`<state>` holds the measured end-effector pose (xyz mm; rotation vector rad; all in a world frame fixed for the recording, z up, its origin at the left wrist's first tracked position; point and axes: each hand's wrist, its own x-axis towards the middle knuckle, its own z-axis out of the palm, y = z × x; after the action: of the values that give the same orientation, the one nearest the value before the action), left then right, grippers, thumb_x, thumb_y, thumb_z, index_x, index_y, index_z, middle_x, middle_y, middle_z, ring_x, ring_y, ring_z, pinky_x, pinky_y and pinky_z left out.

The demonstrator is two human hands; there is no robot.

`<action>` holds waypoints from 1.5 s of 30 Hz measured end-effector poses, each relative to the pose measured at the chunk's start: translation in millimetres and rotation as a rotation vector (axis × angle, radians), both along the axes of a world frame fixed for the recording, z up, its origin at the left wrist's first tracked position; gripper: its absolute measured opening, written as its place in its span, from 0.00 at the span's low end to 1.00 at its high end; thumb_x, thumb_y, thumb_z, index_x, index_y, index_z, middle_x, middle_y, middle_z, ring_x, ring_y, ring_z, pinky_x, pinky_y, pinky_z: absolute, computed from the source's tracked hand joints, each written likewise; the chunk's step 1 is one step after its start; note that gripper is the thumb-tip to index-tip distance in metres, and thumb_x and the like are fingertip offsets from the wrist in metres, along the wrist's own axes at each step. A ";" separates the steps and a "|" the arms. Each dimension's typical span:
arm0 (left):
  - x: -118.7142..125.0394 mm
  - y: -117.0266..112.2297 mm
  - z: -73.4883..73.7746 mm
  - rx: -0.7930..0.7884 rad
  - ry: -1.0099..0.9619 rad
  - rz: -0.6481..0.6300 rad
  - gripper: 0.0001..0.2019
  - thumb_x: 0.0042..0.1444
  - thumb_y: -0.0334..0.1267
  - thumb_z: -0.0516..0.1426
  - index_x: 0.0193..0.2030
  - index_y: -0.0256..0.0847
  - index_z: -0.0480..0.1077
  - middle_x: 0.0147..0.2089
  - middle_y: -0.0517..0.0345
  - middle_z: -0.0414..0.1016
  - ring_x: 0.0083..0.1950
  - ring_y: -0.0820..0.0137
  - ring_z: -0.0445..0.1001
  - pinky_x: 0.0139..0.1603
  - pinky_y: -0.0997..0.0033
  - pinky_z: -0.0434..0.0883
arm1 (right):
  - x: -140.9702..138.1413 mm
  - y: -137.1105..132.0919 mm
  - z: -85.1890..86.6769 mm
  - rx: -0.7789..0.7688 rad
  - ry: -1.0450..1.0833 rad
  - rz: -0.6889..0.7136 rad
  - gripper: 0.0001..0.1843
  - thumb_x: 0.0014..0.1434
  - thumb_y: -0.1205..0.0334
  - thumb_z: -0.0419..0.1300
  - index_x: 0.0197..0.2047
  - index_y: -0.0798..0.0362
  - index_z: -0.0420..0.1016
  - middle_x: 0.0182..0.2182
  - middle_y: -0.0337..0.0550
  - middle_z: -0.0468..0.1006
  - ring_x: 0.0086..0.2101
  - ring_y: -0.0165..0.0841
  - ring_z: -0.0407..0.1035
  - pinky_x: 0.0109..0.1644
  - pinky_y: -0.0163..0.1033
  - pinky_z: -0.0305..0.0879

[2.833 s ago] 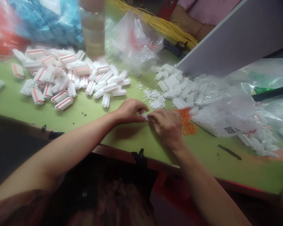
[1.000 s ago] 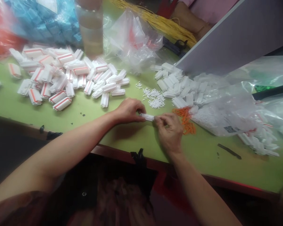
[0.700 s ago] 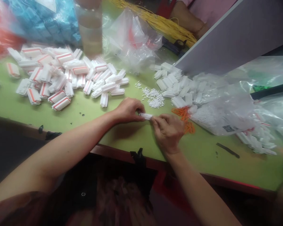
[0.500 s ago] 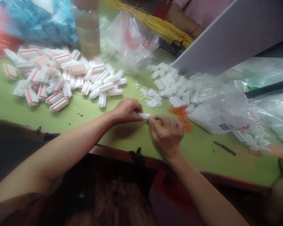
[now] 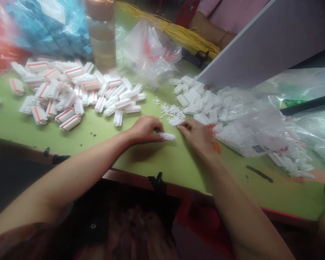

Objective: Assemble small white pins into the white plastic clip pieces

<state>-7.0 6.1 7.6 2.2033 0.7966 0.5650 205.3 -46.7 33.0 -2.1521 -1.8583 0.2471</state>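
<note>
My left hand (image 5: 147, 129) pinches one end of a small white plastic block (image 5: 167, 136), whose other end sticks out to the right above the table. Fingers drawn together, my right hand (image 5: 197, 135) reaches to the near edge of a pile of tiny white pins (image 5: 174, 113). Whatever is between its fingertips is too small to make out. Orange strip-like parts (image 5: 216, 147) lie partly hidden behind that hand.
A heap of white blocks with orange stripes (image 5: 70, 122) covers the left of the green table (image 5: 151, 162). More white blocks (image 5: 197, 95) and clear bags (image 5: 254, 133) lie at right, by a grey panel (image 5: 241, 47). A bottle (image 5: 104, 43) stands behind. Another person's arm (image 5: 208, 29) shows beyond.
My right hand has let go of the white block and moved up and right to the pin pile. My left hand still holds the block. The view has shifted slightly.
</note>
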 end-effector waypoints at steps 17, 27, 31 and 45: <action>-0.5 0.6 -1.6 -0.006 -0.029 -0.009 0.09 0.46 0.41 0.65 0.33 0.39 0.78 0.32 0.58 0.77 0.33 0.73 0.71 0.37 0.73 0.64 | 26.6 -26.1 8.4 -0.028 -0.186 0.153 0.12 0.59 0.55 0.56 0.37 0.49 0.79 0.36 0.44 0.81 0.36 0.37 0.71 0.36 0.41 0.58; 0.3 0.7 -2.7 0.014 -0.021 -0.004 0.11 0.47 0.43 0.65 0.33 0.38 0.78 0.33 0.57 0.77 0.34 0.71 0.72 0.39 0.71 0.66 | 17.4 -27.0 7.9 -0.109 0.189 -0.003 0.11 0.52 0.52 0.61 0.31 0.51 0.78 0.25 0.40 0.78 0.26 0.33 0.68 0.31 0.39 0.60; 0.4 0.5 -2.6 0.023 -0.034 -0.007 0.10 0.47 0.42 0.65 0.33 0.39 0.79 0.32 0.57 0.77 0.34 0.72 0.72 0.39 0.71 0.65 | 0.0 -38.7 8.8 -0.007 0.351 -0.027 0.14 0.53 0.49 0.60 0.32 0.51 0.78 0.23 0.38 0.75 0.24 0.31 0.65 0.29 0.37 0.59; 0.6 1.3 -5.2 0.045 -0.040 -0.021 0.11 0.48 0.45 0.64 0.33 0.40 0.79 0.32 0.57 0.78 0.32 0.73 0.72 0.38 0.72 0.64 | -25.9 -43.8 -3.1 0.308 -0.003 0.273 0.12 0.63 0.55 0.56 0.33 0.49 0.76 0.33 0.43 0.78 0.36 0.36 0.68 0.42 0.42 0.61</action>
<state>-6.3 7.4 2.3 2.2314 0.7457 0.6197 179.3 -90.5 29.9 -1.6992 -2.0380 0.0102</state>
